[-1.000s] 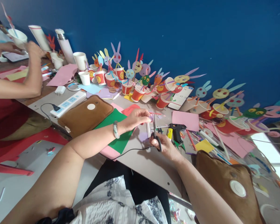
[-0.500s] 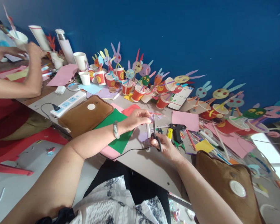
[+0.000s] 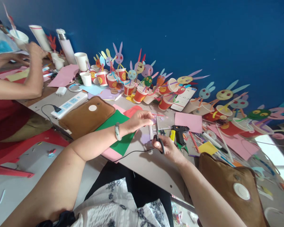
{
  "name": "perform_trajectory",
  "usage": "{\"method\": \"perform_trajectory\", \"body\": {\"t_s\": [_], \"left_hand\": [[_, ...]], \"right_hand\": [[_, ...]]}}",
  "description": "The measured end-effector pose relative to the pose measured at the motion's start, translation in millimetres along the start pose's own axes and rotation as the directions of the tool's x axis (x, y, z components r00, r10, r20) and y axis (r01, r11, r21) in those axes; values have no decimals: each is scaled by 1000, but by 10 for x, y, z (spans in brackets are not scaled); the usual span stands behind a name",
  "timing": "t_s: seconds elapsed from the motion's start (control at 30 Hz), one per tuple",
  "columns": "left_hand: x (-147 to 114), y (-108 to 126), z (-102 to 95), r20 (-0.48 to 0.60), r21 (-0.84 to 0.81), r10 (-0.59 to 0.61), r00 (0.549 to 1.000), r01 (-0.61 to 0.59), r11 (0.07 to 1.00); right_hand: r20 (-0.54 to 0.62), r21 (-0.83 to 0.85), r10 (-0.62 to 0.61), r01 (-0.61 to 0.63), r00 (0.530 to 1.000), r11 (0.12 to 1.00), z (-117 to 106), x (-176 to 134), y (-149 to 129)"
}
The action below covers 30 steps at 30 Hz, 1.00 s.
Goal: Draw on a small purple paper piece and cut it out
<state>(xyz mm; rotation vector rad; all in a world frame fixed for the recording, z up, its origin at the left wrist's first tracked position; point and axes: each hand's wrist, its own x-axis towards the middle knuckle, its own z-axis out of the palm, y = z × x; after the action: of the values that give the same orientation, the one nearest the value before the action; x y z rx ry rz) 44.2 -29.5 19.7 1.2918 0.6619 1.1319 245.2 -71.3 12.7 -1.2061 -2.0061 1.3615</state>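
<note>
My right hand [image 3: 167, 147] grips a pair of black-handled scissors [image 3: 158, 137], blades pointing up and away from me. Just left of the blades, my left hand [image 3: 140, 120] pinches a small piece of purple paper [image 3: 153, 120], mostly hidden by the fingers. The blades are right beside that paper; whether they touch it I cannot tell. Beneath the hands lie a white stick [image 3: 150, 132] and a purple paper scrap [image 3: 145, 138]. A green sheet [image 3: 121, 142] is under my left wrist. To the right rests a black glue gun [image 3: 179, 135].
Paper cups with rabbit figures [image 3: 140, 94] line the blue wall, with a phone [image 3: 183, 98] leaning among them. Brown cushions [image 3: 87, 116] lie left and right. A power strip [image 3: 69, 105] sits at left. Another person's arm [image 3: 35, 75] works at far left. Pens and a pink sheet [image 3: 188, 122] lie right.
The scissor blades look slightly more closed together; my hands hold nearly the same place. At far left, the other person's hands have shifted a little.
</note>
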Motion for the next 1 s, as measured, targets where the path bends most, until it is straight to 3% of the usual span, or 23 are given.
{"method": "perform_trajectory", "body": {"t_s": [1.0], "left_hand": [[7,-15,4,1,-36,19,1000,-19,999]], "right_hand": [[15,31,19,-20,1000,999,4,0,47]]}}
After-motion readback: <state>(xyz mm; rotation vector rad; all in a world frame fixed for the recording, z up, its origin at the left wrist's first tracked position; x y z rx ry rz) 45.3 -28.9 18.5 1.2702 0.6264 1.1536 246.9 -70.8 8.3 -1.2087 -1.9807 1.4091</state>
